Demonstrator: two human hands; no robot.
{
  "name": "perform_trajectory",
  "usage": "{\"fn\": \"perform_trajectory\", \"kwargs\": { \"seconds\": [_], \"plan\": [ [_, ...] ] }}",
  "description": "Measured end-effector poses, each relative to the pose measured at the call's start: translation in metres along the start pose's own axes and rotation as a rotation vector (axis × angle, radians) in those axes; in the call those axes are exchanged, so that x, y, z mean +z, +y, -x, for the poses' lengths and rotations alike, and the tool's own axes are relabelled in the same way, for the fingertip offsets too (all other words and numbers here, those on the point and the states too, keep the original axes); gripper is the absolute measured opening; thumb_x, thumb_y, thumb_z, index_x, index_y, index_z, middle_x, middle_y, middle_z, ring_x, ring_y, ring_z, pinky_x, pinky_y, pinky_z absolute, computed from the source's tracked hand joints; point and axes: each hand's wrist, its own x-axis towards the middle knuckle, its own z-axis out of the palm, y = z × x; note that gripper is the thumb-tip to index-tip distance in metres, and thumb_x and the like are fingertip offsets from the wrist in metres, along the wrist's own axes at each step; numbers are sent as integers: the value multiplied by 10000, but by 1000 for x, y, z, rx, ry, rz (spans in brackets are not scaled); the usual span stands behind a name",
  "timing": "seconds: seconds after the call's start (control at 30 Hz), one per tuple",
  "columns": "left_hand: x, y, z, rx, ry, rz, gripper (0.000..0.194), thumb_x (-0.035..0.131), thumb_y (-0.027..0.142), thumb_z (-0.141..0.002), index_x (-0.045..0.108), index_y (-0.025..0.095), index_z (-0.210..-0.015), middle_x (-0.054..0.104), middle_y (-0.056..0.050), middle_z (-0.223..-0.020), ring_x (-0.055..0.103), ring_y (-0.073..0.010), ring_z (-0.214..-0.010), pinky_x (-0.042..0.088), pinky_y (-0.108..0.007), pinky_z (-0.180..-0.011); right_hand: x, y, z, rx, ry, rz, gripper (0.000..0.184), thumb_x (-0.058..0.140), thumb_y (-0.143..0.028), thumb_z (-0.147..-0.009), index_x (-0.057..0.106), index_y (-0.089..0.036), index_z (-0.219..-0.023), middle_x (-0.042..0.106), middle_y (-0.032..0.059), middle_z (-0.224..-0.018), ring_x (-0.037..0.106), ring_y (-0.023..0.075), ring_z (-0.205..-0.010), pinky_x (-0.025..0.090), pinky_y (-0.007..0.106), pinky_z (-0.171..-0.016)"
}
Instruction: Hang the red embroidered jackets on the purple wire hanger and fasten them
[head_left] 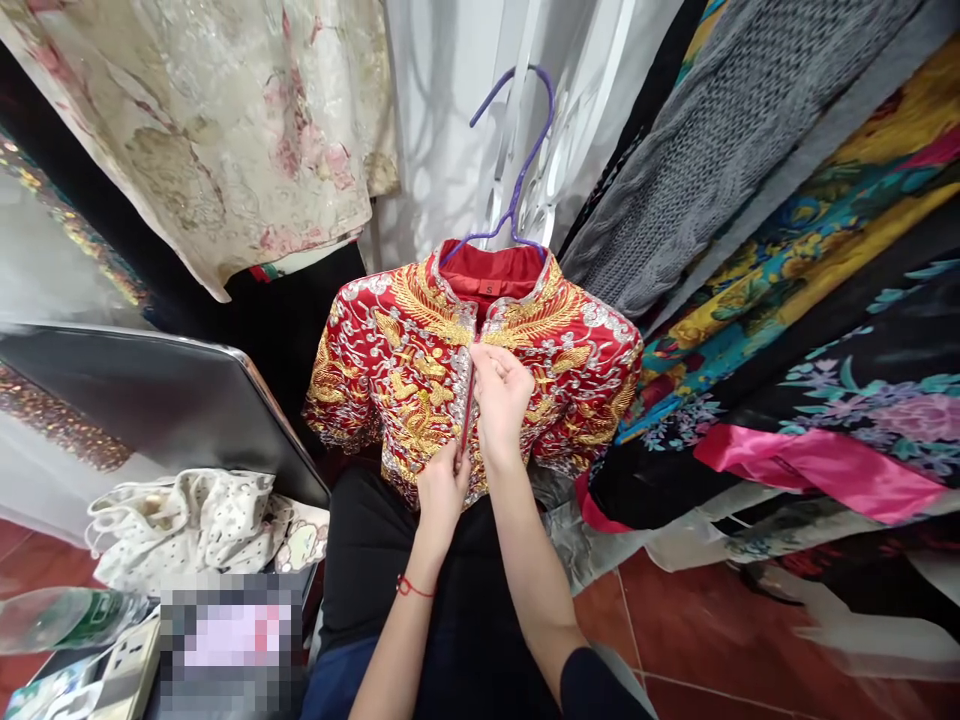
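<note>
A red jacket with gold and silver embroidery hangs on a purple hanger and lies over my lap. Its collar stands up, and a small red size label shows inside the neck. High on the front opening, my right hand is closed in a pinch at the edge, just below the collar. Lower down, my left hand grips the same front edge between thumb and fingers. What exactly lies under the fingertips is hidden. Between the hands the opening's edges run close together.
Patterned clothes and a grey knit hang on the right. To the left are a dark flat panel, a dotted white cloth bag, a plastic bottle and a power strip. A pale floral garment hangs above.
</note>
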Motion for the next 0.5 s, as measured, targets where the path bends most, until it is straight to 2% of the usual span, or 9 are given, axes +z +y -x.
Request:
{"fn": "perform_trajectory", "kwargs": {
  "seconds": [0.2,0.37,0.43,0.5],
  "plan": [
    [-1,5,-2,16,9,6,153,492,250,-933,522,204,-790,607,-14,-726,572,-149,-646,329,-237,-614,14,-12,-16,-65,-1,-35,298,714,-448,-749,647,-161,-801,379,-102,-537,290,50,-481,240,218,-486],
    [1,2,-5,29,-25,-44,170,479,289,-958,541,201,-826,651,-37,-779,634,-173,-703,371,-245,-609,4,-7,-24,-57,-57,14,323,732,-449,-728,659,-152,-832,420,-104,-506,318,50,-464,258,218,-485],
    [-6,6,-12,74,16,-2,143,473,290,-964,563,201,-899,673,-39,-803,655,-175,-721,424,-253,-642,-2,-3,-28,-38,-94,56,350,738,-481,-714,663,-157,-823,425,-104,-486,316,52,-454,255,220,-476],
    [-25,18,-25,166,136,50,151,466,280,-967,579,197,-1024,704,-59,-887,678,-176,-775,476,-263,-697,-6,-1,-31,-24,-123,94,367,738,-508,-708,669,-163,-812,430,-100,-485,321,55,-457,252,221,-472]
  ]
}}
